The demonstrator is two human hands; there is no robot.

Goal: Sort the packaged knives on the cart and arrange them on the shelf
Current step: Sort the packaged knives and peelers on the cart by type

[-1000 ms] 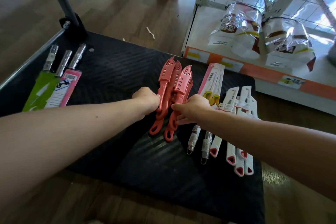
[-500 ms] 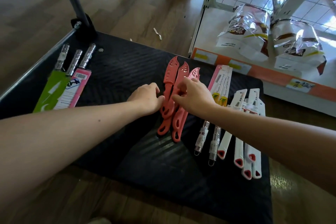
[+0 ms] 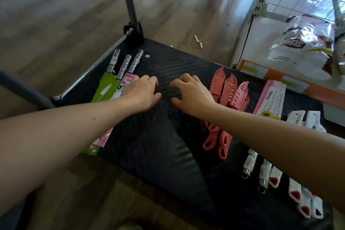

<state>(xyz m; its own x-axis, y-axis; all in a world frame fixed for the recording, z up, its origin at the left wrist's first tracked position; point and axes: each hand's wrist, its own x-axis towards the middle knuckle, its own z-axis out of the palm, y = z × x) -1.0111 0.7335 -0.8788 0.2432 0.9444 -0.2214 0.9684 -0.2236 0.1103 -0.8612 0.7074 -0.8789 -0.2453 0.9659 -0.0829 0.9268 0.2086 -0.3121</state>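
Packaged knives [image 3: 230, 90] lie partly hidden under both arms [image 3: 265, 130].

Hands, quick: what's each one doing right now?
Left hand: open, holding nothing, at the pink knife package.
Right hand: open, holding nothing, over the cart deck.

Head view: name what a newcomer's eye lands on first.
Two bare hands, left hand and right hand, are side by side mid-cart over the black deck, holding nothing. Right of them lies a fan of red sheathed knives; green and pink carded knives sit at the far-left edge.
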